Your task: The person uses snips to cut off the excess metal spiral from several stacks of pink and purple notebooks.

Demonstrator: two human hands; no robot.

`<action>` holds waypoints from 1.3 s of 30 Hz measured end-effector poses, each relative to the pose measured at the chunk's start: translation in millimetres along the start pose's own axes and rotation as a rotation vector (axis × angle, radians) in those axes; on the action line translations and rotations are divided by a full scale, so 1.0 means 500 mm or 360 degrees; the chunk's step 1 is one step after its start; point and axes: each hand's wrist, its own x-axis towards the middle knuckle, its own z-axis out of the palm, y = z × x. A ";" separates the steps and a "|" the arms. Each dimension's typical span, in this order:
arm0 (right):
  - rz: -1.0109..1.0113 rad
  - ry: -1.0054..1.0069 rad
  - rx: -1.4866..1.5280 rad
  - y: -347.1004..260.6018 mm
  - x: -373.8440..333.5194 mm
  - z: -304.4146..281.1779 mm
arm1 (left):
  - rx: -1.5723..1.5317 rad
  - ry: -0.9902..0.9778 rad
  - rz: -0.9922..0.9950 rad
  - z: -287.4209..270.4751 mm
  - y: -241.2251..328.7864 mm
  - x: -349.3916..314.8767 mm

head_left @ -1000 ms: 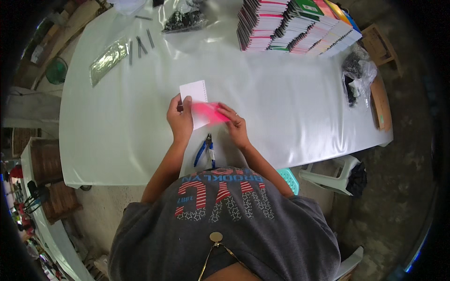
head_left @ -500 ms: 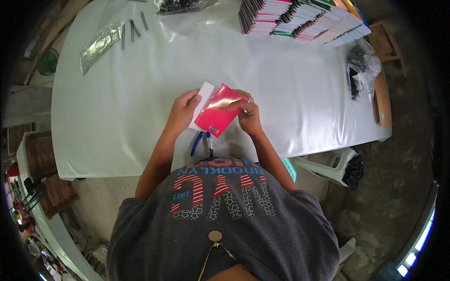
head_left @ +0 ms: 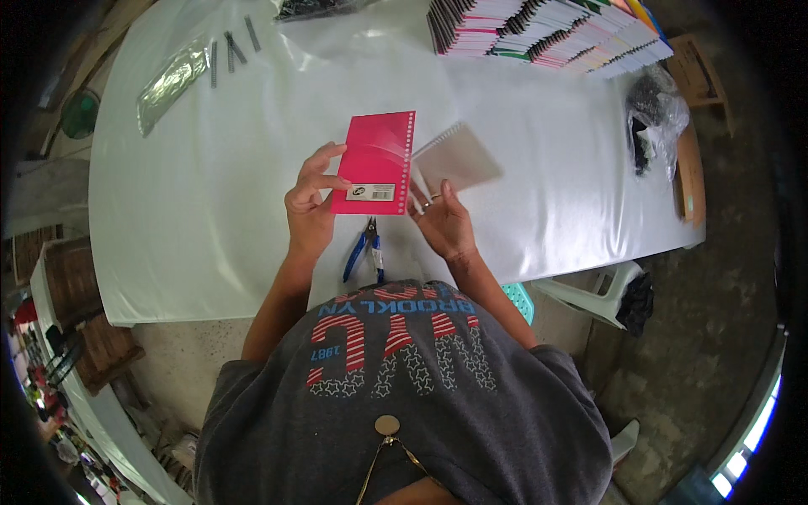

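right now the left hand (head_left: 310, 209) is closed on a pink cover (head_left: 377, 151), gripping it by its left edge, with one finger lying across the front beside a small pale label (head_left: 370, 193). the cover stands to the right of that hand and reaches up past the fingertips, its row of punched holes running down the side away from the palm. the right hand (head_left: 446, 225) is turned palm up and pinches a greyish see-through sheet (head_left: 463, 158) near its lower edge, thumb on top and fingers showing through from behind. this sheet tilts up and away above the right hand, a little blurred, with its own row of holes along the upper left edge, close beside the cover's holed side; whether the two touch i cannot tell

below the cover, between the forearms, a pair of blue-handled cutters (head_left: 366, 252) lies on the table (head_left: 210, 244), jaws pointing up toward the cover and handles spread. well apart from the hands, at the upper left, are a few dark coils (head_left: 230, 52) beside a clear plastic bag (head_left: 175, 84), and at the upper right is a big stack of notebooks (head_left: 547, 40)
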 end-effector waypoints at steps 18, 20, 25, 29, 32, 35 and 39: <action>-0.0255 -0.0377 -0.1092 0.071 -0.031 0.057 | 0.0392 0.0251 -0.0174 0.102 -0.010 -0.053; -0.0259 -0.0398 -0.1062 0.069 -0.029 0.061 | 0.0068 0.0268 -0.0362 0.100 -0.007 -0.048; -0.0219 -0.0339 -0.1194 0.043 -0.007 0.036 | -0.0026 0.0178 -0.0578 0.078 -0.009 -0.023; -0.0317 -0.0184 -0.1199 0.038 -0.007 0.050 | 0.0094 0.0124 -0.0495 0.084 -0.010 -0.022; -0.0415 -0.0190 -0.1038 0.035 0.010 0.040 | 0.0519 0.0474 -0.0170 0.071 -0.024 -0.036; -0.0370 -0.0232 -0.1050 0.008 0.014 0.044 | 0.0244 0.0086 -0.0349 0.041 -0.042 -0.023; -0.1090 -0.0056 -0.2200 -0.004 0.030 0.035 | 0.0343 -0.0073 -0.0549 0.019 -0.109 -0.035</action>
